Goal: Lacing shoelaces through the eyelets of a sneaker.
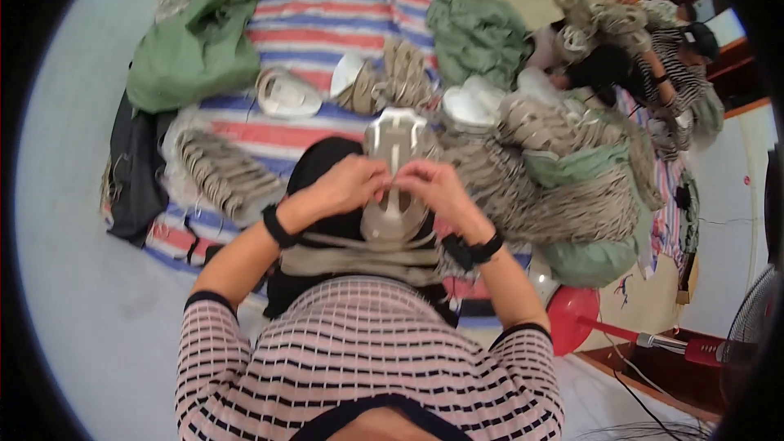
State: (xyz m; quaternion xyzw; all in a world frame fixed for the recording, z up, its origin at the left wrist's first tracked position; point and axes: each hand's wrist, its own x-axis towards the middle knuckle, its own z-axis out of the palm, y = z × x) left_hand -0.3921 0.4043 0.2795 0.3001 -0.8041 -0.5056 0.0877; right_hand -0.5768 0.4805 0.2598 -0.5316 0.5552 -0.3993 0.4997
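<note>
The person is sitting on the floor over a striped mat, and both hands are working together at the middle of a grey sole-shaped piece held upright above the lap. The left hand is pinching the piece from its left side; the right hand is pinching it from the right, fingertips nearly meeting over its front. Both are closing on the piece, though what exactly the fingertips are gripping there is too small to tell. Flat beige straps are lying across the lap just below the piece.

By my judgement, the step in hand is fitting or threading something at the waist of the piece, with the two hands sharing the work. The next move seems to call for a steady hold with one hand while the other pulls or presses at the same spot, keeping the piece upright.

A row of similar straps is lying on the mat to the left, near a white sole. A large heap of straps is piling up to the right, touching green bags. Another green bag is resting at the mat's upper left. Another person is working beyond the heap.
</note>
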